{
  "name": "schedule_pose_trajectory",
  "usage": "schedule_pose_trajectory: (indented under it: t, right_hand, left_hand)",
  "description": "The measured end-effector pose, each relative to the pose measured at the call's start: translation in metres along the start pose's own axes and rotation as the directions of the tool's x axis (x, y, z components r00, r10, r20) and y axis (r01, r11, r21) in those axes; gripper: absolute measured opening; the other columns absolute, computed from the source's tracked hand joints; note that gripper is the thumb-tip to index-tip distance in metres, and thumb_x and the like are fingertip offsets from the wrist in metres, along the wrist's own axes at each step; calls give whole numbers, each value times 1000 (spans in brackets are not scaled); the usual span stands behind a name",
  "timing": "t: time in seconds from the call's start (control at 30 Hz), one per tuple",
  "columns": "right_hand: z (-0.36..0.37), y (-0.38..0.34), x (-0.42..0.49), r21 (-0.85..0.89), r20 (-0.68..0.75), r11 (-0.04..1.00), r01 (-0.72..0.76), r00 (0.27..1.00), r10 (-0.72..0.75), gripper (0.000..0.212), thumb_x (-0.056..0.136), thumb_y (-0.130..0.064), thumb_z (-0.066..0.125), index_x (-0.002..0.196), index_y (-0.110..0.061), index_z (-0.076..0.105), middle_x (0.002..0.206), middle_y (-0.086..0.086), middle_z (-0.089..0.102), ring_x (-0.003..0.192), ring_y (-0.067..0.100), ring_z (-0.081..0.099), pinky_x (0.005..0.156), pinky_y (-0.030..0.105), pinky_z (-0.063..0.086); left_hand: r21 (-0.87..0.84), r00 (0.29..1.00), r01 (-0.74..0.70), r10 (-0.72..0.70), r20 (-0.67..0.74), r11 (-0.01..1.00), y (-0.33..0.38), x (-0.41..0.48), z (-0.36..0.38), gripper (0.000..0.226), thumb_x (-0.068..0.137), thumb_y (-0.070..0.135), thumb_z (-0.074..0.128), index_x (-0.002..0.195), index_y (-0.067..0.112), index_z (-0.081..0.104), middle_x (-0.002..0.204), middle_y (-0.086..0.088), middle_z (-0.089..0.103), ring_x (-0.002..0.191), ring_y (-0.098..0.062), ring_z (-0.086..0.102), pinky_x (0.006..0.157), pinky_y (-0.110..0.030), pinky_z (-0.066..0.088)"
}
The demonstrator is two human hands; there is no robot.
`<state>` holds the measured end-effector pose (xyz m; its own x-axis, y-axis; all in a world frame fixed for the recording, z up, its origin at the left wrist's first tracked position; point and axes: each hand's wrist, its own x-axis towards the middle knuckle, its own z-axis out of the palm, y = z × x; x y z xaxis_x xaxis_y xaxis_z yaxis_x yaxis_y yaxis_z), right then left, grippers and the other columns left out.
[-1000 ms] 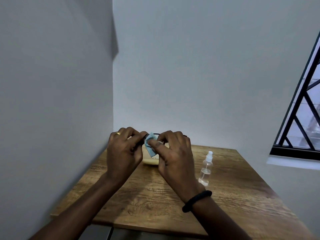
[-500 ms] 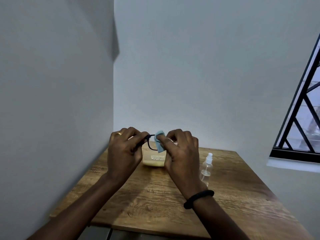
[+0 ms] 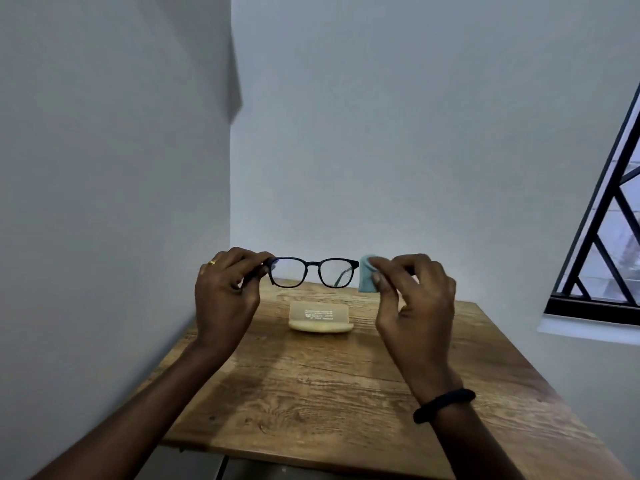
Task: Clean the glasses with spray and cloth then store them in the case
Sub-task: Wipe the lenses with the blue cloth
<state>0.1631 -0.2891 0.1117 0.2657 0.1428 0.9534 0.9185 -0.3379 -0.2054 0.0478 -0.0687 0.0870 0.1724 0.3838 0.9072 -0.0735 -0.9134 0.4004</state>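
The glasses are held in the air above the far edge of the surface, with both lenses turned toward the person. In my judgement they are lifted like this so that the lenses can be checked for marks against the pale wall behind.

The left hand has its grip pinched on the left end of the frame. It touches only the frame, probably so that no fingerprint comes on the lens. The right hand has its grip pinched on the folded blue cloth, which touches the right end of the frame. Whether the cloth wraps around the frame there, I cannot tell.

The case lies on the surface near the far edge, just below the glasses, so the way to it is short. Whether it is open or closed is not clear to me.

Counted: one pair of glasses with two lenses, one cloth and one case. No spray bottle is visible. There is also one ring on the left hand and one dark band on the right wrist
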Motion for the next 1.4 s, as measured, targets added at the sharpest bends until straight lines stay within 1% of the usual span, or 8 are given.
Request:
schedule_pose_trajectory:
  t: [0.13, 0.37, 0.53, 0.67, 0.8, 1.0, 1.1, 1.4]
  right_hand:
    - [2, 3, 13, -7, -27, 1000, -15, 1000, 15, 28, 86, -10, 71, 110, -23, 76, 94, -3, 61, 88, 17, 56, 80, 37, 39]
    - [23, -15, 4, -69, 84, 996, 64, 995, -58, 30, 84, -7, 71, 110, -20, 73, 97, 0, 62, 90, 22, 59, 80, 42, 43]
    - [24, -20, 0, -49, 170, 991, 128, 978, -118, 45, 74, 5, 71, 110, -22, 72, 101, 0, 61, 95, 21, 57, 79, 41, 44]
    - [17, -16, -6, -56, 235, 985, 165, 961, -147, 47, 69, 5, 71, 105, -24, 73, 100, -3, 60, 96, 20, 55, 82, 42, 42]
    - [10, -9, -6, -98, 228, 989, 110, 970, -85, 45, 68, 5, 69, 102, -25, 73, 100, -4, 60, 95, 20, 56, 83, 40, 41]
    - [11, -7, 7, -138, 133, 990, 10, 991, 9, 36, 77, 1, 75, 103, -24, 74, 96, -2, 60, 91, 20, 56, 80, 40, 43]
    - [13, -14, 9, -93, 141, 995, 26, 990, -13, 38, 77, 1, 75, 105, -24, 73, 97, -1, 60, 92, 20, 55, 77, 38, 43]
    - [6, -15, -4, -22, 257, 991, 135, 958, -125, 48, 68, 11, 69, 103, -22, 73, 99, -2, 59, 94, 21, 54, 76, 40, 45]
  left_hand:
    - [-12, 1000, 8, -8, -2, 1000, 3, -1, 1, 27, 83, -5, 76, 101, 15, 80, 86, 2, 73, 81, -23, 64, 72, -45, 51]
    - [-1, 998, -60, 60, 4, 998, 16, 0, 3, 17, 88, 11, 72, 101, 19, 81, 83, 5, 71, 81, -21, 57, 71, -47, 48]
    - [50, 998, -58, 59, -2, 997, 17, 2, 1, 18, 88, 11, 71, 100, 21, 80, 82, 8, 71, 77, -17, 55, 72, -46, 45]
    - [58, 999, -44, 45, -16, 997, 14, 1, -1, 18, 87, 9, 73, 97, 22, 80, 81, 12, 69, 76, -11, 53, 78, -41, 39]
    - [41, 998, -53, 54, -19, 998, 14, 0, -3, 17, 88, 10, 73, 97, 22, 80, 82, 11, 71, 75, -14, 58, 84, -43, 38]
    - [17, 999, -43, 43, -16, 999, 22, -1, -2, 15, 89, 15, 73, 98, 25, 80, 85, 17, 69, 79, -10, 59, 88, -55, 40]
    - [29, 999, -26, 27, -25, 999, 29, -2, -1, 13, 89, 18, 73, 96, 27, 79, 84, 17, 68, 81, -3, 57, 95, -52, 34]
    - [44, 999, 3, -1, -49, 999, 29, 2, -6, 20, 88, 9, 76, 94, 28, 79, 81, 17, 66, 78, -6, 57, 98, -47, 30]
